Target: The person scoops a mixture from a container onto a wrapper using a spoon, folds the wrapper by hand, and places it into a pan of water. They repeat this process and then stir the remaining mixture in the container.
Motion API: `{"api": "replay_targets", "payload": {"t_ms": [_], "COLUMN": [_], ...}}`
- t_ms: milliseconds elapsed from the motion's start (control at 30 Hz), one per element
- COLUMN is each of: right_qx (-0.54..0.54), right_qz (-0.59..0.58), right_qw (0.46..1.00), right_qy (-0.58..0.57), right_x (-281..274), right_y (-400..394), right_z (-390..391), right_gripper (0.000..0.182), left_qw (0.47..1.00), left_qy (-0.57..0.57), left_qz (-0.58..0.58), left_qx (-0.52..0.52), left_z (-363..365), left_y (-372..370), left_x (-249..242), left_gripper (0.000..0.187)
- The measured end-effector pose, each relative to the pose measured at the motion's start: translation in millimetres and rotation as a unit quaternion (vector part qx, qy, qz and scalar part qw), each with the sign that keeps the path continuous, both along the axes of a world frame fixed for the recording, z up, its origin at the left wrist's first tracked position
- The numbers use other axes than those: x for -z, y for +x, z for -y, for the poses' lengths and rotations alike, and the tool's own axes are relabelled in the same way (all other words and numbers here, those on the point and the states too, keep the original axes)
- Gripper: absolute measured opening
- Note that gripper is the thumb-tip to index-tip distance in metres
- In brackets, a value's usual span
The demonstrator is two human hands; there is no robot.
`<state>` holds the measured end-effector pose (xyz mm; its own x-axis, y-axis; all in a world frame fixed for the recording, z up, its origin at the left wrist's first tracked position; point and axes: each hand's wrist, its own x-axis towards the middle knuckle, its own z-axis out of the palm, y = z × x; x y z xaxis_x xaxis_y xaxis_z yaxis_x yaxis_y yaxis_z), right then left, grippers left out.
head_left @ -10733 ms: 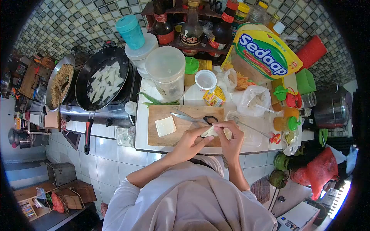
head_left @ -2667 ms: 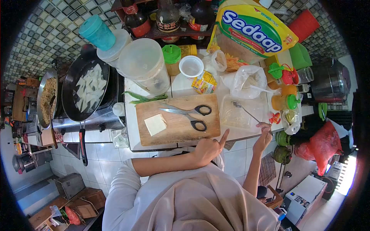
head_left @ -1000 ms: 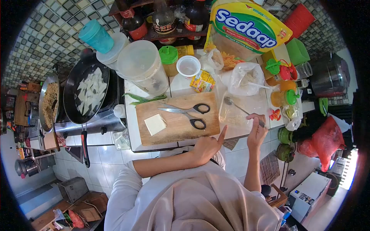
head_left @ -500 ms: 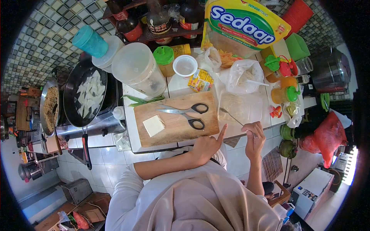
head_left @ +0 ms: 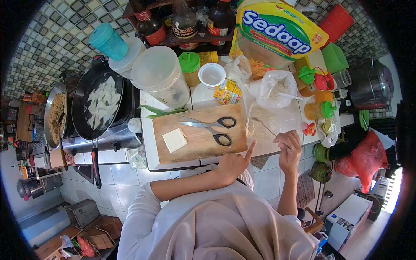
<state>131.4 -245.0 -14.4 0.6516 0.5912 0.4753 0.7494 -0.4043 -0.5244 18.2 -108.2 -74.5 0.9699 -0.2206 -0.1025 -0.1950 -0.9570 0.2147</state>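
My right hand (head_left: 289, 147) pinches the handle of a thin metal spoon (head_left: 268, 128), whose tip dips over a clear shallow plastic container (head_left: 288, 123) holding a thin pale layer. At the front edge of the wooden cutting board (head_left: 208, 152), my left hand (head_left: 232, 168) is empty, its index finger stretched toward the container and the other fingers partly hidden. On the board lie a square white stack of wrappers (head_left: 175, 140) and black-handled scissors (head_left: 211, 127), blades pointing left. Behind the container stands a plastic bag (head_left: 277, 91) with a white spoon handle sticking out.
To the left, a black frying pan (head_left: 79, 117) with white strips sits on the stove, beside a pan of brown crumbly food (head_left: 56, 115). A large clear tub (head_left: 158, 76), white cup (head_left: 212, 74), seasoning sachet (head_left: 228, 91) and oil pouch (head_left: 277, 32) stand behind the board.
The camera view has shifted slightly. The spoon's tip has moved a little farther back over the container, and my right hand has turned slightly. My left hand stays in place.
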Motion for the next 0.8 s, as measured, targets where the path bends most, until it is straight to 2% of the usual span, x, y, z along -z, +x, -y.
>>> {"api": "replay_targets", "payload": {"t_ms": [233,333,400,633,700,800], "right_qx": [-0.034,0.020,0.027,0.103,0.098,0.106], "right_qz": [-0.038,-0.036,-0.069,-0.079,-0.173,-0.197], "right_qw": [0.999,0.997,0.995,0.985,0.965,0.951], "right_qy": [-0.003,0.062,0.066,0.116,0.170,0.212], "right_x": [5.8,14.4,17.4,32.5,50.3,64.7], "right_y": [-6.7,-7.7,-9.7,-3.6,2.6,2.0], "right_z": [10.0,13.7,19.4,25.5,34.6,45.1], "right_gripper": [0.005,0.005,0.020,0.018,0.021,0.024], "left_qw": [1.000,1.000,1.000,0.999,0.999,0.999], "left_qy": [-0.024,-0.015,-0.015,-0.027,-0.024,-0.022], "left_qz": [-0.007,-0.014,-0.015,0.011,0.017,0.022], "left_qx": [-0.002,0.004,0.008,0.015,0.015,0.011], "left_z": [0.0,-1.1,-2.9,-4.2,-4.1,-4.0], "left_y": [-0.8,0.1,0.1,-1.0,-0.5,-1.3], "left_x": [3.5,2.3,-1.1,0.8,0.0,0.0], "left_gripper": [0.082,0.083,0.083,0.081,0.081,0.081]}}
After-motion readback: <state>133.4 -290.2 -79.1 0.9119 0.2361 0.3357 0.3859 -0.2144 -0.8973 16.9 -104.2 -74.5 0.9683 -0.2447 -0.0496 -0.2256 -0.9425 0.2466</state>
